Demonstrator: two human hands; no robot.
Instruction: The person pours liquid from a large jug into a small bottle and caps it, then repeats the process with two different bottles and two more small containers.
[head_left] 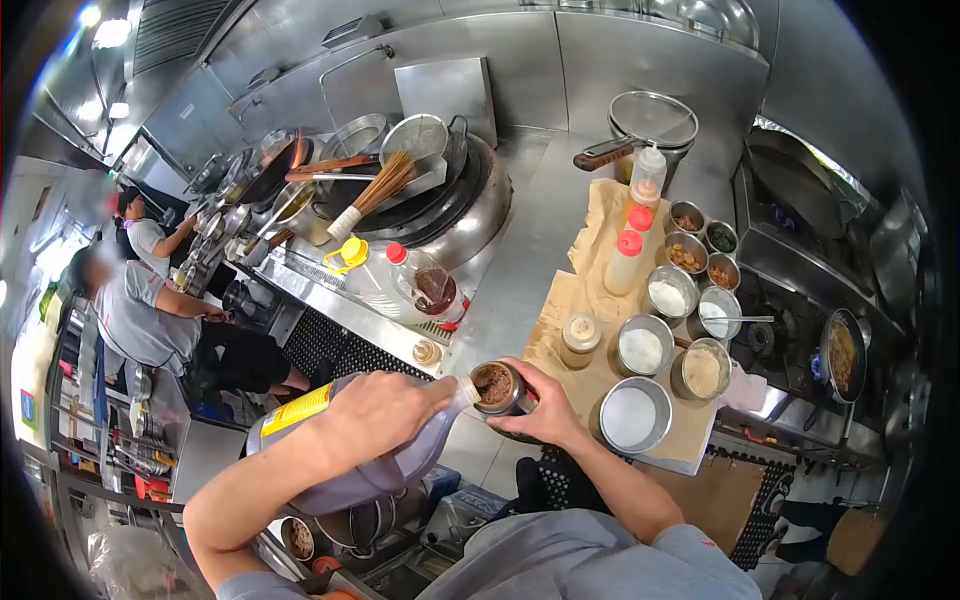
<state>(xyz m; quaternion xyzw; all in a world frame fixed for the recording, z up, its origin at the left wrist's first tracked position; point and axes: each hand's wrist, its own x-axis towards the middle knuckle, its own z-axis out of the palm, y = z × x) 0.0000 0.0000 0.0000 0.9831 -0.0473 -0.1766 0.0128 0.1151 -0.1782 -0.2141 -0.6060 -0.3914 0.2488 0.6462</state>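
Note:
My left hand point(385, 412) is closed around the handle area of a large plastic jug point(375, 480) with a yellow label, tilted so that its mouth meets the rim of a small jar point(494, 384). Brown, frothy-looking contents show inside the jar. Fingers wrapped about its side, my right hand point(548, 408) holds the jar below the jug's neck. Whether liquid is flowing cannot be made out. Near the right hand stands an open jar point(580, 338) on brown paper. A loose cap-like lid point(427, 351) lies on the steel counter edge.
Metal bowls of white powder point(633, 415) and other seasonings stand on brown paper point(548, 335), beside red-capped squeeze bottles point(624, 262). A wok station with a bamboo brush point(385, 185) is behind. Burners with a pan point(842, 355) are right. Two people point(150, 315) work at left.

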